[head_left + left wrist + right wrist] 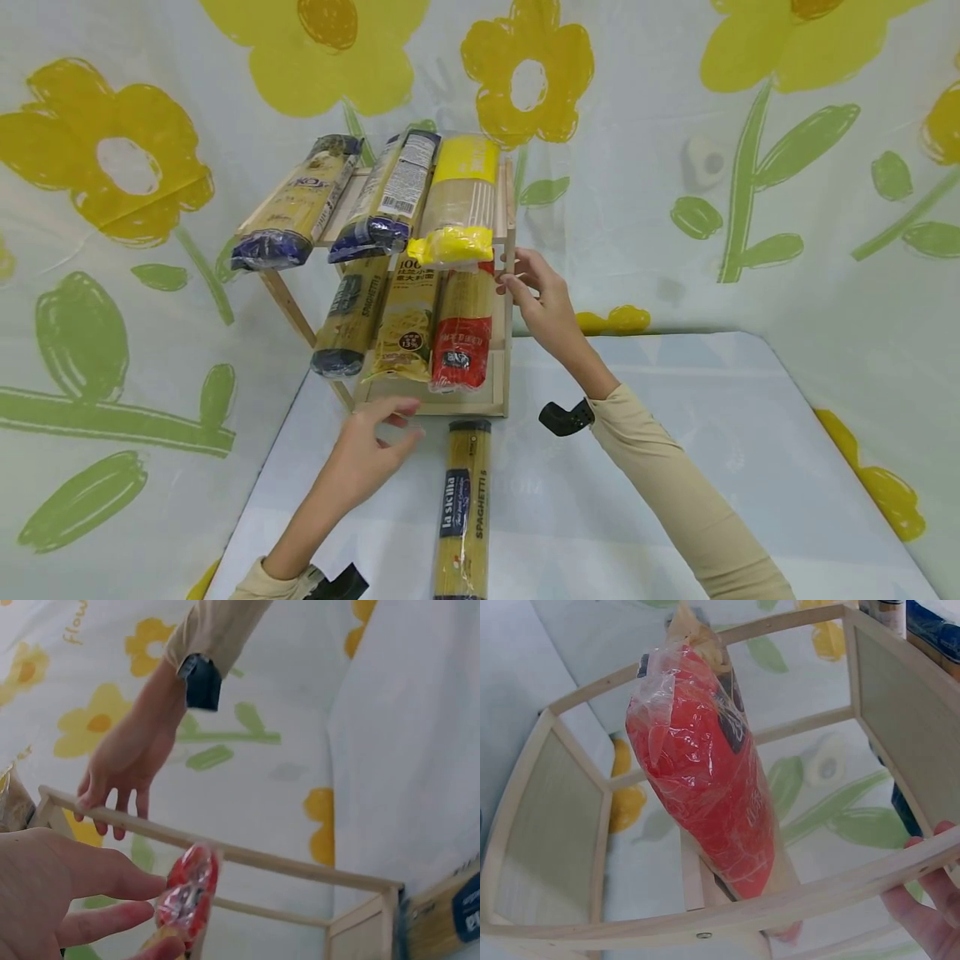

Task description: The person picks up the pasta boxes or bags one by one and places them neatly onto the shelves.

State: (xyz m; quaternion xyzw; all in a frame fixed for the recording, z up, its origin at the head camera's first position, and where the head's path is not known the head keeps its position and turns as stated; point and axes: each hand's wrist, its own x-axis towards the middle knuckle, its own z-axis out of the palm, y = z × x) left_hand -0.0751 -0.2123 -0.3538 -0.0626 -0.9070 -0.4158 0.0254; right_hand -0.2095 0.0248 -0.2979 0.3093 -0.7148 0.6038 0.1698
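Observation:
My right hand [546, 307] grips the side post of a wooden rack [511, 358], its fingers wrapped over the wood in the right wrist view. Beside it on the middle shelf lies a red-ended pasta pack [461, 354], with a yellow pasta pack [408, 329] and a dark-ended spaghetti pack [351, 317] to its left. My left hand [363, 457] hangs in front of the rack's lower edge with loosely bent fingers and holds nothing. Below the rack, a spaghetti pack with a blue label [467, 508] lies lengthwise on the table.
On the top shelf are a yellow-wrapped noodle pack [461, 196], a blue-ended pack with a barcode [397, 196] and another blue-ended pack [300, 204]. Their ends overhang the shelf front. The white table [637, 500] meets a flower-print cloth [622, 208] behind.

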